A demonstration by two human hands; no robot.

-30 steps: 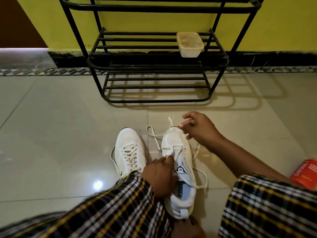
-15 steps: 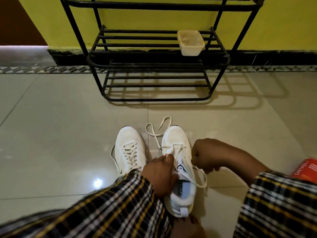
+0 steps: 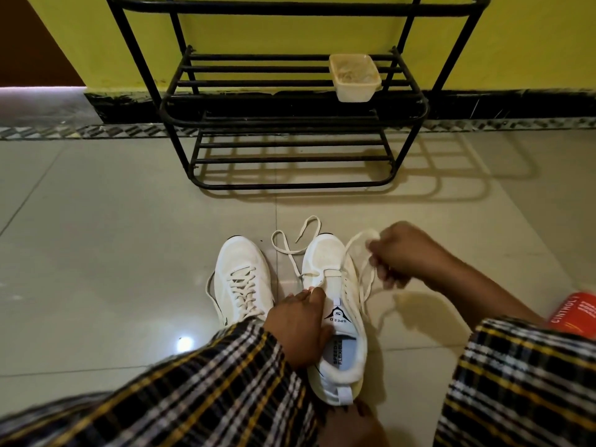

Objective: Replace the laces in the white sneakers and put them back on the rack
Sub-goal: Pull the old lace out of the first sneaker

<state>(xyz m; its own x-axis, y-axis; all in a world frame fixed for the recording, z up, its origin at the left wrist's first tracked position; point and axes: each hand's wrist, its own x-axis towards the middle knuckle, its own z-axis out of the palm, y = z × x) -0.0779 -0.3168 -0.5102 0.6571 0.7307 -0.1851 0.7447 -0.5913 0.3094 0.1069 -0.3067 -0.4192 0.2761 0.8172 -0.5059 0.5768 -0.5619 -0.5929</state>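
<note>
**Threading the second sneaker, first row only**

My left hand (image 3: 301, 321) holds the right sneaker (image 3: 335, 314) steady on the floor, fingers curled over its near eyelet edge at about 6 o'clock in the view, thumb side pressed against the tongue. My right hand (image 3: 400, 253), out at 3 o'clock from the toe, pinches the lace (image 3: 362, 272) between curled fingers; the hand is blurred, so I cannot tell exactly which fingertips grip it. That strand loops from the right eyelets up to my fist. The other end lies slack on the tile at 12 o'clock from the toe.

The left sneaker (image 3: 242, 279), just beside at 9 o'clock, looks fully laced. I judge I am early in lacing this second shoe: only the bottom bar is through. Next I need to find the lace tip and feed it across into the next eyelet. The rack (image 3: 290, 185) waits at 12 o'clock, its bottom shelf bare.
</note>
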